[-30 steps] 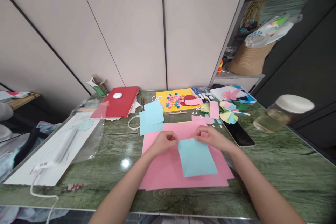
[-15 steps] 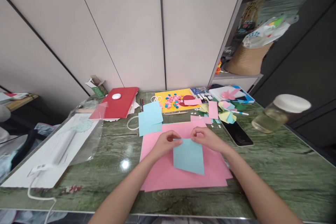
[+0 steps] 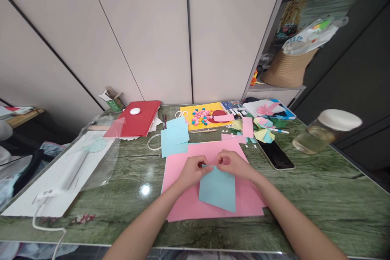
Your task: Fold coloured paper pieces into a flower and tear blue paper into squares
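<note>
A light blue sheet of paper (image 3: pixel 217 189) hangs from my fingers, its lower edge slanting, above the large pink paper (image 3: pixel 179 207) on the table. My left hand (image 3: pixel 195 170) pinches its top left corner between thumb and fingers. Close beside it, my right hand (image 3: pixel 230 163) pinches the top edge, thumb against curled fingers. Behind my left hand lie more light blue sheets (image 3: pixel 174 136), overlapping each other and the pink paper's far left corner.
On the right are a phone (image 3: pixel 276 155) and a lidded jar of liquid (image 3: pixel 323 132). Folded paper pieces (image 3: pixel 264 135), pompoms (image 3: pixel 201 117) and scissors (image 3: pixel 181 114) lie at the back. A red folder (image 3: pixel 138 120) and a white lamp (image 3: pixel 73 170) are to the left.
Both hands have come closer together along the paper's top edge, the right moving left. The light blue sheet has shifted slightly toward me.
</note>
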A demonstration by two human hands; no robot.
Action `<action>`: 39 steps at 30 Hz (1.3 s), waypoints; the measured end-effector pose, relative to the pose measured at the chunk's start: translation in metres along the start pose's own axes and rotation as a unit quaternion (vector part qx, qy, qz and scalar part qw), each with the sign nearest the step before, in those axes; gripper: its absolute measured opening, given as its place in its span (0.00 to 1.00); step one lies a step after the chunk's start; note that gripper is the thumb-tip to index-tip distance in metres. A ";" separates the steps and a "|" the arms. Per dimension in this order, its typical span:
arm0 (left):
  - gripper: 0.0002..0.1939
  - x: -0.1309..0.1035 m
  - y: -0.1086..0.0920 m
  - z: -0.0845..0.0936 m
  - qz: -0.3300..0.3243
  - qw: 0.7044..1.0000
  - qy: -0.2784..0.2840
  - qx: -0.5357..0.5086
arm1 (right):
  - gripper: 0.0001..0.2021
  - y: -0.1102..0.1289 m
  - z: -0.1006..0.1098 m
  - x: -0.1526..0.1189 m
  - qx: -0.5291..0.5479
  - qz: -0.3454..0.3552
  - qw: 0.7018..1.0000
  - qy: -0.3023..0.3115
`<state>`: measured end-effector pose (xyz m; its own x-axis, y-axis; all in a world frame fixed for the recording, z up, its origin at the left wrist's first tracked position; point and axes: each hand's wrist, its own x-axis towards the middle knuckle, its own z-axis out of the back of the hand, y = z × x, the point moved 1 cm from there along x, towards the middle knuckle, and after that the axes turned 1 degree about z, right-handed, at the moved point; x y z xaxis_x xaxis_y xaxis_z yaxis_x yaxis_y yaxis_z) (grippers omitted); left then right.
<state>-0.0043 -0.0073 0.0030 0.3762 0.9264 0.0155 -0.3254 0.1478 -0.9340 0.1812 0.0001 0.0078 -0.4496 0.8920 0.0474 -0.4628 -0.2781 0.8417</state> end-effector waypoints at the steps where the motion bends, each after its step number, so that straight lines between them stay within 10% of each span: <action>1: 0.07 0.001 0.000 0.002 -0.001 1.000 -0.006 -0.001 | 0.03 -0.001 0.004 0.000 0.003 -0.002 1.000 -0.002; 11: 0.10 0.009 -0.001 0.037 -0.009 0.998 0.026 -0.061 | 0.08 -0.019 0.048 -0.007 0.093 -0.045 0.995 -0.006; 22: 0.03 -0.001 -0.015 0.015 -0.069 0.984 0.112 -0.121 | 0.23 0.011 -0.016 -0.002 0.283 -0.039 0.945 0.158; 31: 0.03 -0.001 -0.011 0.010 -0.066 0.991 0.063 -0.099 | 0.23 0.013 -0.017 -0.005 0.372 -0.046 0.913 0.159; 39: 0.28 0.001 -0.007 0.006 0.005 0.996 0.029 -0.078 | 0.22 0.008 -0.016 -0.003 0.314 -0.048 0.945 0.082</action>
<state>-0.0068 -0.0049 0.0116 0.4250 0.9051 -0.0108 -0.1917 0.0783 -0.9783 0.1660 -0.0106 0.0060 -0.5650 0.8206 -0.0866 0.0132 0.1139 0.9934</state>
